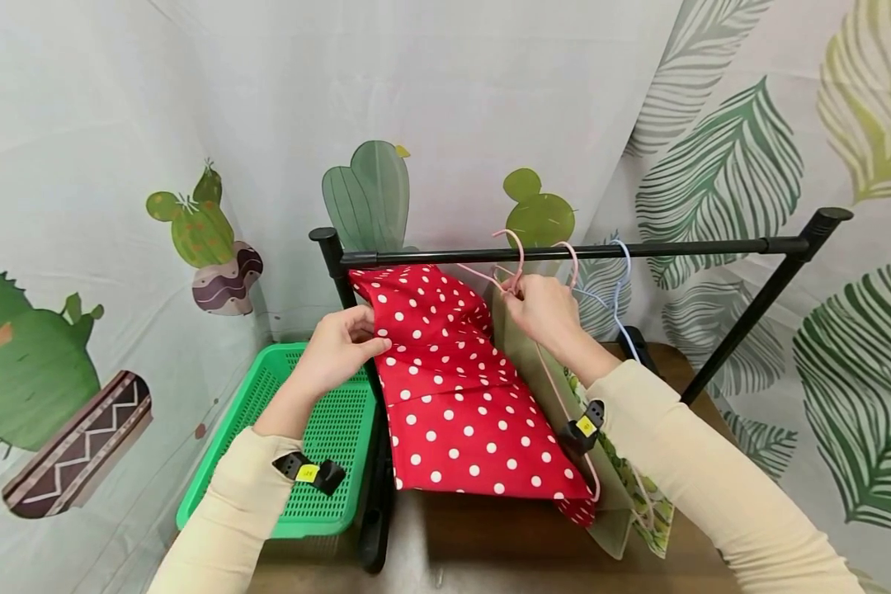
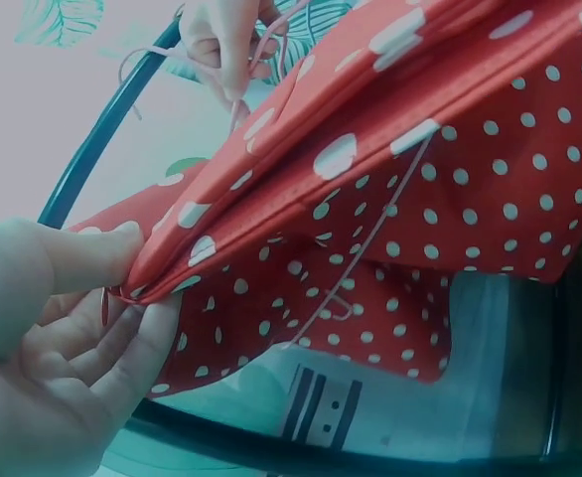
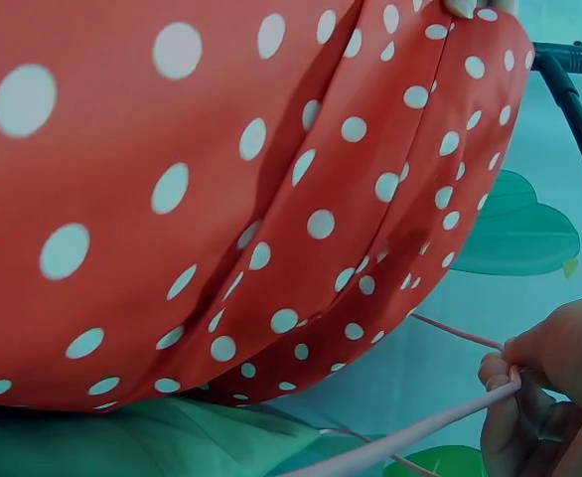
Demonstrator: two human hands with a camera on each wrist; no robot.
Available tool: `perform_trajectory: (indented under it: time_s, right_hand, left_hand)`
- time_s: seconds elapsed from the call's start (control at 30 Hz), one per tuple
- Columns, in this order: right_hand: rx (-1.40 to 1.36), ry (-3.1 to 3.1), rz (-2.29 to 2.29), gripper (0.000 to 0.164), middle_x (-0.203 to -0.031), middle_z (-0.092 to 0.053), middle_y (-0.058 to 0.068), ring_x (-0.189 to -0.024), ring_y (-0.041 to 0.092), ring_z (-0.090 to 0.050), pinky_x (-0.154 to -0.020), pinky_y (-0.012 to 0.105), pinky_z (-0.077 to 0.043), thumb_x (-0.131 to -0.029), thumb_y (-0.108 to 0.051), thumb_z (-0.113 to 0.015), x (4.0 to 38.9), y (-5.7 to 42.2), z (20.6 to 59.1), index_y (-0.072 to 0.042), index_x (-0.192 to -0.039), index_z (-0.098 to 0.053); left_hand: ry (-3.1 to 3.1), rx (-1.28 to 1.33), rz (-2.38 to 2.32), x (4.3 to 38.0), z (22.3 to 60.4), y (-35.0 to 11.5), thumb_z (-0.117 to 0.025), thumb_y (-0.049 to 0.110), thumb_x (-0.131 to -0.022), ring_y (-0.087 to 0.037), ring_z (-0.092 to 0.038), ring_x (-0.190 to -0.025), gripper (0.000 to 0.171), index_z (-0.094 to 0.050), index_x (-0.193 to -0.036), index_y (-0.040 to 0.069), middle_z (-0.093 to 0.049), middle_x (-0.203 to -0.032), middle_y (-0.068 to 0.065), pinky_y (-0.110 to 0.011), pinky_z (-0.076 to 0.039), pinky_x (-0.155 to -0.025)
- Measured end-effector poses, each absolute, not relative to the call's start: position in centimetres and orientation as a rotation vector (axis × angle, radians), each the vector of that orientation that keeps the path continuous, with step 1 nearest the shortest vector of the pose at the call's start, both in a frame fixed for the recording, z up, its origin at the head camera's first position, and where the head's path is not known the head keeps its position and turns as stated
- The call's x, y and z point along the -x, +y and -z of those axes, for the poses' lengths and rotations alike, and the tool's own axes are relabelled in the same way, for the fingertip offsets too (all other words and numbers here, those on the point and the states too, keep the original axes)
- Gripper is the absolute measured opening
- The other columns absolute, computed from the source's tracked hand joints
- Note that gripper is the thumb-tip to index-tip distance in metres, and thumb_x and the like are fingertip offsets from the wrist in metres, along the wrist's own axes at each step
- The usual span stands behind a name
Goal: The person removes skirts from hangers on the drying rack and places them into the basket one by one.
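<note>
A red cloth with white polka dots (image 1: 460,412) hangs partly over a pink hanger (image 1: 520,247) in front of the rack. My left hand (image 1: 339,346) pinches the cloth's left edge between thumb and fingers; in the left wrist view the fabric (image 2: 301,189) bunches into folds at that grip. My right hand (image 1: 548,312) holds the hanger just below its hook, close under the rail. The right wrist view shows fingers (image 3: 559,383) curled around the pink wire, beside the cloth (image 3: 271,199). Part of the hanger is hidden behind the fabric.
A black rail (image 1: 683,248) crosses above the hands. Another pink hanger (image 1: 568,257) and a blue hanger (image 1: 624,280) hang to the right, beside an olive-green cloth (image 1: 610,532) and a leaf-patterned cloth (image 1: 657,520). A green basket (image 1: 219,437) sits at the left.
</note>
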State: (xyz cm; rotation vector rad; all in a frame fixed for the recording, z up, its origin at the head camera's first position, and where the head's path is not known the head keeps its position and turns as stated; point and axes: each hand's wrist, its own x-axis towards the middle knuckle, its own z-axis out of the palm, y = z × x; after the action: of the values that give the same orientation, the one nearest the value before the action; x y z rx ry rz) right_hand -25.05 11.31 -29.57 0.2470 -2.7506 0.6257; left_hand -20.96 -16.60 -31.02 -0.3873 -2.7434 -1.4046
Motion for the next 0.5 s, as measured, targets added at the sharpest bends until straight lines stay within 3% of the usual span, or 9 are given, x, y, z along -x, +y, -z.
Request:
perform_trajectory:
  time_s: [0.5]
  right_hand:
    - [-0.246,-2.724,-0.628,0.021,-0.057,-0.057,0.004,-0.052,0.02,-0.048,-0.041,0.028,-0.03,-0.089,-0.025,-0.056,25.2,11.3,29.7,-0.014,-0.09,-0.073]
  left_hand:
    - [-2.712,0.522,1.366,20.3,29.7,-18.7,-0.067,0.011,-0.083,-0.017,-0.063,-0.083,0.014,-0.058,-0.093,0.009,-0.068,-0.092,-0.007,-0.033,-0.051,-0.072]
